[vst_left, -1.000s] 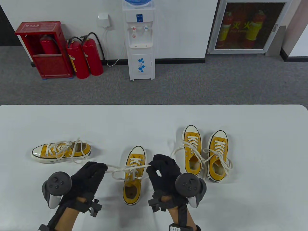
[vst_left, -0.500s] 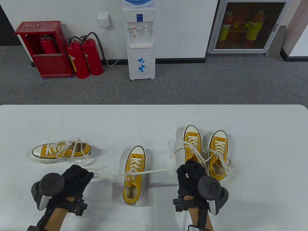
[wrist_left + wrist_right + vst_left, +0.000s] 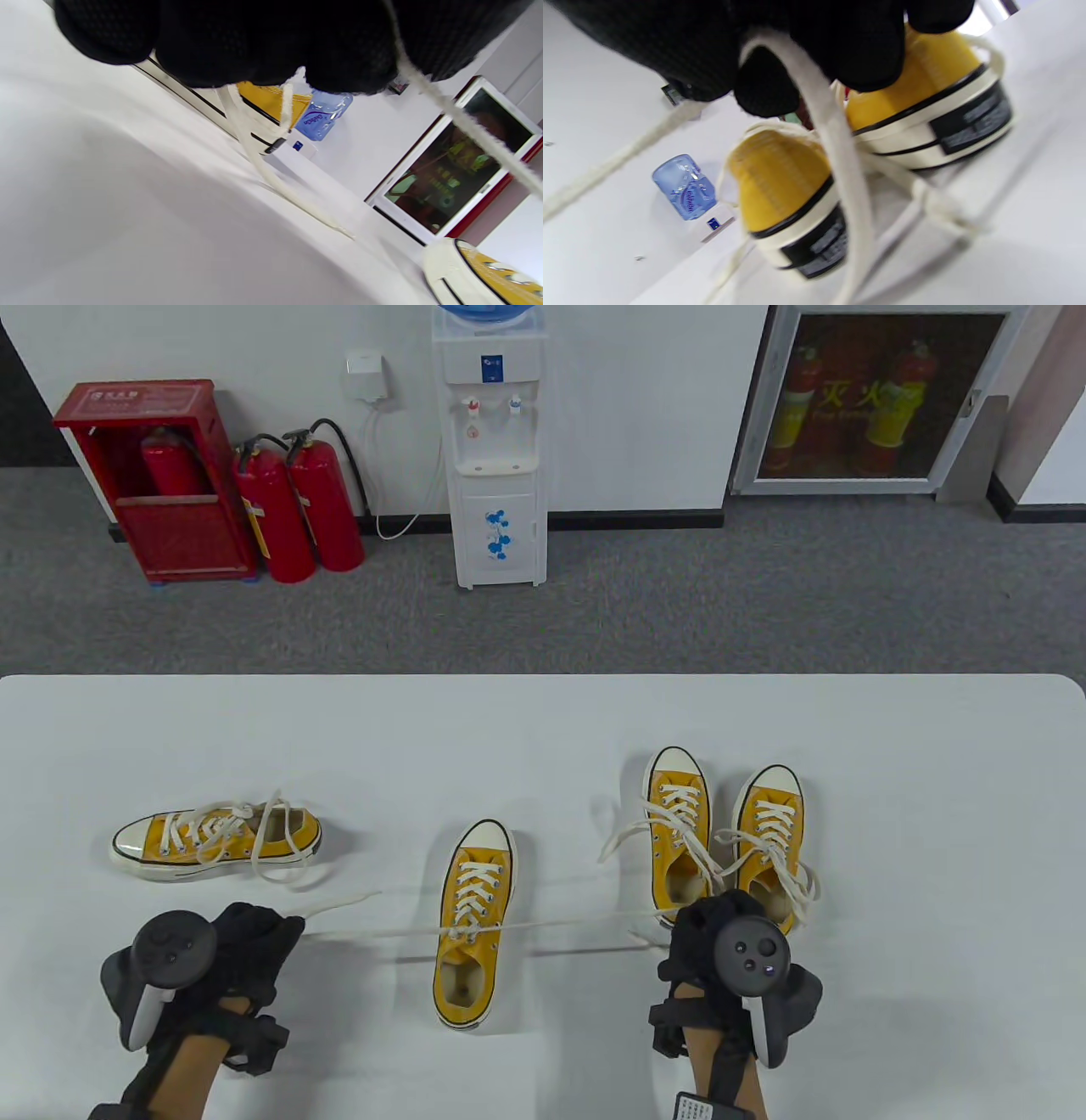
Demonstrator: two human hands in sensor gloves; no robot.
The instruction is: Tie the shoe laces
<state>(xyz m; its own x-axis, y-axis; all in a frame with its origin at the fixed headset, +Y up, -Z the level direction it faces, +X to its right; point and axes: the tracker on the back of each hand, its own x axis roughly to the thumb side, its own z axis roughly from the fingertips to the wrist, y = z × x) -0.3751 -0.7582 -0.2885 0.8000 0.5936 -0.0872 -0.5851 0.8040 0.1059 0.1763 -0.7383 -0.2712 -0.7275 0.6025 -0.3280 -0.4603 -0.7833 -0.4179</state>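
A yellow sneaker (image 3: 473, 925) stands in the middle of the white table (image 3: 543, 729), toe pointing away. Its white lace (image 3: 382, 933) is stretched out taut to both sides. My left hand (image 3: 246, 937) grips the left lace end, well left of the shoe. My right hand (image 3: 708, 933) grips the right lace end (image 3: 585, 923), well right of the shoe. In the left wrist view the lace (image 3: 466, 125) runs out from between my gloved fingers (image 3: 348, 63). In the right wrist view the lace (image 3: 835, 140) loops under my fingers (image 3: 857, 46).
A third yellow sneaker (image 3: 216, 841) lies on its side at the left with loose laces. A pair of yellow sneakers (image 3: 725, 848) with loose laces stands just beyond my right hand. The table's far edge (image 3: 543, 677) faces a grey floor.
Both hands have moved apart, left hand leftward and right hand rightward, each keeping its lace end. The loose crossing over the shoe has been pulled down into a straight taut line.
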